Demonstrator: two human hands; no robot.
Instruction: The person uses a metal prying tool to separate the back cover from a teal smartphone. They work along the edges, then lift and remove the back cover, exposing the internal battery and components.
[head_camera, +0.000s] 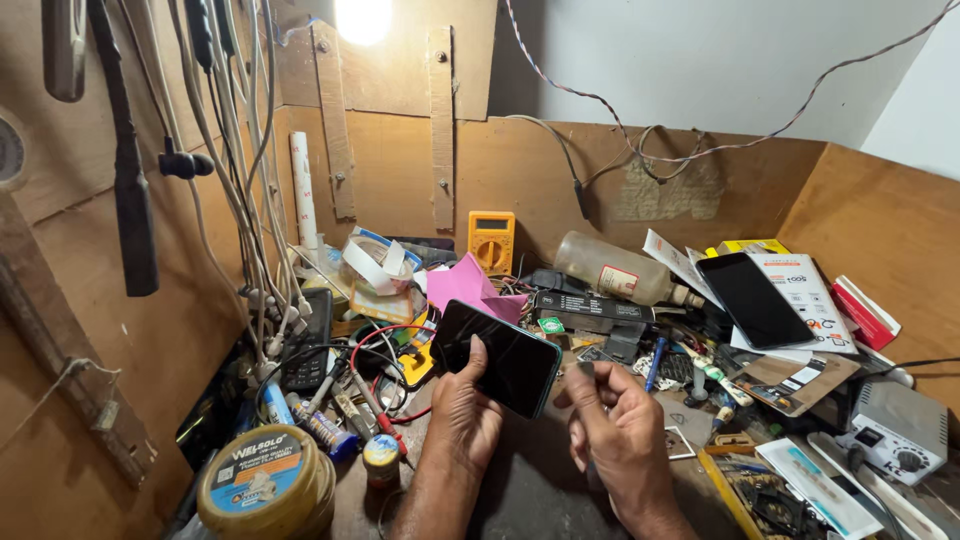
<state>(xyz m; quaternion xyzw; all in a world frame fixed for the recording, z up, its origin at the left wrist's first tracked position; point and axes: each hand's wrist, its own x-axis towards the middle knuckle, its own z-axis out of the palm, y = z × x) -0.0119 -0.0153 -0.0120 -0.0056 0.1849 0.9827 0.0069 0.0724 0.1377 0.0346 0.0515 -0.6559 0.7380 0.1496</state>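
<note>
My left hand (462, 413) grips a dark smartphone (505, 355) with a teal edge, screen up and tilted, the thumb lying across its lower left part. My right hand (610, 425) hovers just right of the phone, fingers curled, with the thumb and forefinger pinched near the phone's right corner. Whether something tiny sits between those fingers cannot be made out. Both hands are over the dark middle of a cluttered wooden workbench (520, 490).
A yellow multimeter (491, 240), a lying plastic bottle (612, 268) and pink paper (468, 282) are behind the phone. A second dark phone (754, 298) rests on boxes at right, near a white device (900, 430). A round tin (265, 482) and hanging cables (245, 150) are at left.
</note>
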